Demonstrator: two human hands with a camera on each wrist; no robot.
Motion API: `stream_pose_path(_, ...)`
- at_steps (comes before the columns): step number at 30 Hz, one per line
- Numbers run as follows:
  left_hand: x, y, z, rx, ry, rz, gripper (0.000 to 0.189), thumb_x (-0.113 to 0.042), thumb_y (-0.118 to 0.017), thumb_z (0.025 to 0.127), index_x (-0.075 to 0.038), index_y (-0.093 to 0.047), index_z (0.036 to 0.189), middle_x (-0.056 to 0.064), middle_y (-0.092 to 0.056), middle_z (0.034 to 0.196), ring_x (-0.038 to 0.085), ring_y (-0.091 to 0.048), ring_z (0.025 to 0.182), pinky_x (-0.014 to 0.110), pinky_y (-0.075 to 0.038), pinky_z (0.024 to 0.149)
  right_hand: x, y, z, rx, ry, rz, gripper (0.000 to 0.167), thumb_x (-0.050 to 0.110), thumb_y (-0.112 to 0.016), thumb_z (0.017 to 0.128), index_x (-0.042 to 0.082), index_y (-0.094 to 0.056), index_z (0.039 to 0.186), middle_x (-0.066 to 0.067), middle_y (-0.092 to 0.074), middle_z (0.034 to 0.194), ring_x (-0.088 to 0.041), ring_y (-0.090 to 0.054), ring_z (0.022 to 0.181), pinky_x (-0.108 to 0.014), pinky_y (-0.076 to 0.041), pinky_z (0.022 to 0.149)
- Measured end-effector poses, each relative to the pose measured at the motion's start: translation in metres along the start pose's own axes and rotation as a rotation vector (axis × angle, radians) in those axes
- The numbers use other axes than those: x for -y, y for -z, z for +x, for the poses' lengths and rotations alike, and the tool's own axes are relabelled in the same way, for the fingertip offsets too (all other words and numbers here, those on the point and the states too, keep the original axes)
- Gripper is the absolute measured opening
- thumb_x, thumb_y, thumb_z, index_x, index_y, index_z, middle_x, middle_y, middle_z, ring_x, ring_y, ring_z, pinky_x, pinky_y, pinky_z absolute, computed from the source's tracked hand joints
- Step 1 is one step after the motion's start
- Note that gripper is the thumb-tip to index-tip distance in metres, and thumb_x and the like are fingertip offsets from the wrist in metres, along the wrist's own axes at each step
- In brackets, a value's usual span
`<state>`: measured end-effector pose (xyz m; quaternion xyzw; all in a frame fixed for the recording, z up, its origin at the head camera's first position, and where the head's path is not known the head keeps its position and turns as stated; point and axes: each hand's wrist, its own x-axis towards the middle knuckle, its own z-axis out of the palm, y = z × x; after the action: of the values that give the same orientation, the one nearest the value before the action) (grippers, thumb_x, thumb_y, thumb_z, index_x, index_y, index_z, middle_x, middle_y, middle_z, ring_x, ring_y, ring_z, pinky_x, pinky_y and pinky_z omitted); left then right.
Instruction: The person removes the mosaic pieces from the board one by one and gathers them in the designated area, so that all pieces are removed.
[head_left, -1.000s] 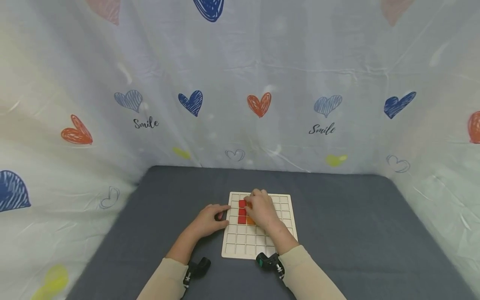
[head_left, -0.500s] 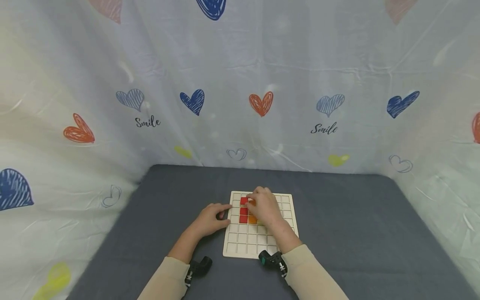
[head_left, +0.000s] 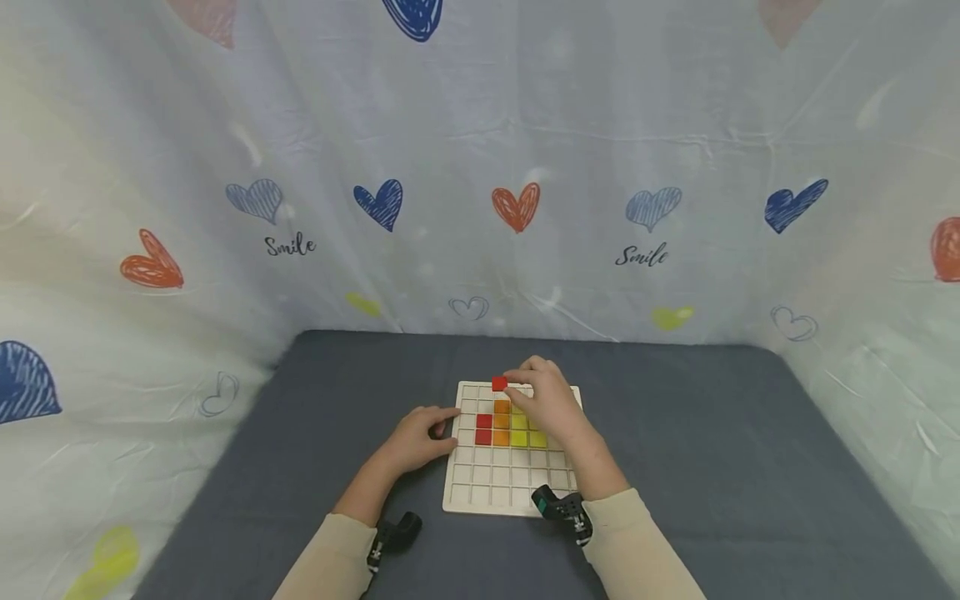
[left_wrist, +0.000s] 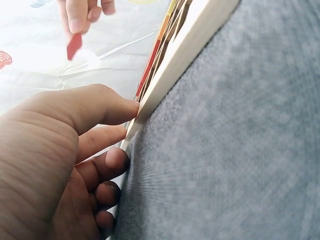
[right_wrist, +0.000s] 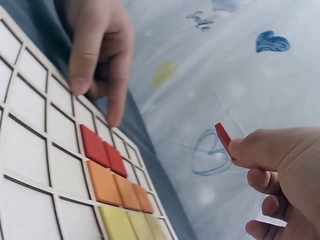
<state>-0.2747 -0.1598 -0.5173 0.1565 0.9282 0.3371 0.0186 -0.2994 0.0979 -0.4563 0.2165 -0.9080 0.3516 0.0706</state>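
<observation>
A pale wooden grid board [head_left: 468,498] lies on the dark cloth. Above its far edge, my right hand [head_left: 553,404] pinches a red square tile [head_left: 499,383] between thumb and finger. The right wrist view shows that tile [right_wrist: 223,140] tilted and raised off the board. My left hand [head_left: 414,442] rests at the board's left edge, thumb and a fingertip touching the rim, other fingers loosely bent. In the grid sit two red tiles [head_left: 483,437], a column of three orange tiles [head_left: 501,422] and several yellow tiles [head_left: 519,438], partly hidden by my right hand.
A dark grey cloth [head_left: 712,467] covers the table around the board. Behind it hangs a pale curtain [head_left: 570,167] printed with hearts. Black wrist cameras [head_left: 401,532] sit below both hands, the right one overlapping the board's near edge in the head view.
My right hand has lifted the top red tile out of the grid and moved up and right with it, uncovering orange and yellow tiles. The left hand stays at the board's edge.
</observation>
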Motion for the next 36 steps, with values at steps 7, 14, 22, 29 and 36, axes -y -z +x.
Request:
stream_pose_path(7, 0.0, 0.001, 0.0, -0.015, -0.002, -0.005, 0.047, -0.017, -0.079, 0.088, -0.009, -0.069, 0.133, -0.003, -0.048, 0.076, 0.015, -0.041, 0.075, 0.034, -0.035, 0.069, -0.003, 0.02, -0.008, -0.005, -0.05, 0.049, 0.033, 0.018, -0.072, 0.099, 0.009, -0.073, 0.13, 0.0, -0.055, 0.107, -0.022, -0.05, 0.104, -0.041, -0.048, 0.085)
stream_pose_path(14, 0.0, -0.001, -0.001, -0.024, 0.007, -0.018, 0.046, -0.017, -0.079, 0.088, -0.008, -0.069, 0.133, -0.003, -0.048, 0.075, 0.015, -0.042, 0.075, 0.036, -0.036, 0.07, -0.014, 0.041, -0.014, -0.041, -0.059, 0.056, 0.035, 0.017, -0.072, 0.098, 0.005, -0.071, 0.131, -0.003, -0.057, 0.109, -0.024, -0.05, 0.104, -0.044, -0.048, 0.084)
stream_pose_path(22, 0.002, -0.002, -0.001, -0.026, -0.004, -0.02, 0.046, -0.017, -0.079, 0.088, -0.009, -0.069, 0.133, -0.004, -0.048, 0.075, 0.015, -0.042, 0.076, 0.036, -0.036, 0.071, -0.034, 0.067, -0.021, -0.081, -0.069, 0.053, 0.034, 0.016, -0.072, 0.098, 0.003, -0.071, 0.129, -0.005, -0.057, 0.108, -0.023, -0.041, 0.084, -0.04, -0.037, 0.068)
stream_pose_path(29, 0.001, -0.001, -0.001, -0.026, -0.013, -0.003, 0.046, -0.017, -0.078, 0.088, -0.008, -0.069, 0.132, -0.005, -0.048, 0.075, 0.014, -0.042, 0.076, 0.035, -0.035, 0.071, -0.053, 0.081, -0.029, -0.073, -0.114, 0.023, 0.035, 0.014, -0.071, 0.098, 0.0, -0.07, 0.13, -0.013, -0.056, 0.108, -0.024, -0.04, 0.084, -0.04, -0.036, 0.067)
stream_pose_path(36, 0.0, 0.0, -0.001, -0.024, -0.01, -0.005, 0.046, -0.017, -0.078, 0.088, -0.008, -0.069, 0.132, -0.005, -0.048, 0.075, 0.014, -0.042, 0.076, 0.035, -0.036, 0.071, -0.08, 0.09, -0.037, -0.047, -0.182, -0.011, 0.035, 0.014, -0.071, 0.097, -0.001, -0.07, 0.129, -0.009, -0.056, 0.106, -0.028, -0.048, 0.093, -0.043, -0.041, 0.075)
